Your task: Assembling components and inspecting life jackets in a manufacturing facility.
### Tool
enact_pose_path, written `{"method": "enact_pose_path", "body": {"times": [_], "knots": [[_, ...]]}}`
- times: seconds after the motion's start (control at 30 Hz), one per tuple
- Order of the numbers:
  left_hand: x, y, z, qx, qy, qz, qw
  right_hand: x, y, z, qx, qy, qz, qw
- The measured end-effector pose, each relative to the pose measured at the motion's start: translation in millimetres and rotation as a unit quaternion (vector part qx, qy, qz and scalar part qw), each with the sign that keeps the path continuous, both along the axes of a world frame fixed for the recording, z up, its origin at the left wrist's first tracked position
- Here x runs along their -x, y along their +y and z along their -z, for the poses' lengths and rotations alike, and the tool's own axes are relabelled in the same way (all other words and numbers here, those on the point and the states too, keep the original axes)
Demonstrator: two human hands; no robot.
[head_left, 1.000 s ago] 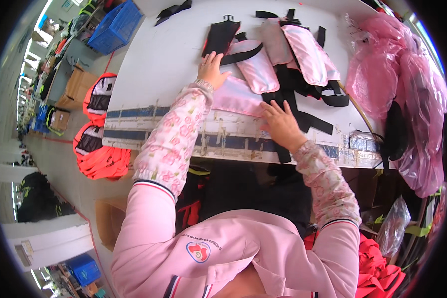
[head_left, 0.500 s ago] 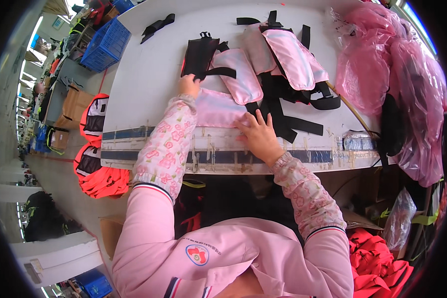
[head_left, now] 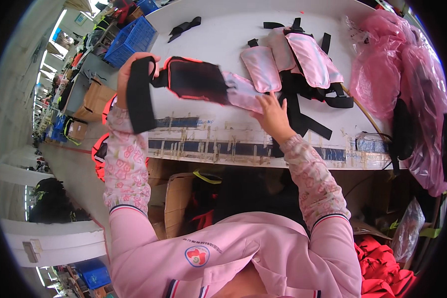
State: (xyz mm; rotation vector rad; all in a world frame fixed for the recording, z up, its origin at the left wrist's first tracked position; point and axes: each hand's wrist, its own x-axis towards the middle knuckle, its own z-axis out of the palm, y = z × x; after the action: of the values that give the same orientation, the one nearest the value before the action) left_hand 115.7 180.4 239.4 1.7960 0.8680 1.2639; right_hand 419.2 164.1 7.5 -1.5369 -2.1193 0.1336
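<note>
My left hand [head_left: 129, 74] is raised above the table's left end, gripping the black strap [head_left: 139, 97] of a pink and black padded vest piece [head_left: 196, 79], which hangs in the air. My right hand [head_left: 272, 115] holds the pink end of that same piece [head_left: 243, 94] close to the white table [head_left: 223, 39]. More pink padded pieces with black straps [head_left: 303, 59] lie on the table just beyond my right hand.
Pink plastic bags [head_left: 407, 84] are piled at the table's right end. A loose black strap [head_left: 184, 27] lies at the far left, a blue crate [head_left: 131, 39] beyond it. Cardboard boxes [head_left: 181, 203] and red-orange items [head_left: 102, 159] sit below the taped table edge [head_left: 223, 149].
My left hand has lifted the piece off the table and swung it up to the left, showing its black side. My right hand stays at the pink end.
</note>
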Motion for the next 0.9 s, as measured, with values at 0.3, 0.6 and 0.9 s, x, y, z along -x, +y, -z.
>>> {"method": "enact_pose_path", "body": {"times": [0.3,0.6,0.9], "knots": [[-36,-14,35,0.140,-0.249,0.165,0.944,-16,-46,-54,0.355,0.586,-0.245,0.686],[-60,-27,224,0.047,0.035,-0.324,0.944,-10,-87,30,0.215,0.490,0.036,0.844],[-131,-138,241,0.016,0.374,-0.048,0.926,-16,-130,2,0.108,0.163,-0.118,0.974]]}}
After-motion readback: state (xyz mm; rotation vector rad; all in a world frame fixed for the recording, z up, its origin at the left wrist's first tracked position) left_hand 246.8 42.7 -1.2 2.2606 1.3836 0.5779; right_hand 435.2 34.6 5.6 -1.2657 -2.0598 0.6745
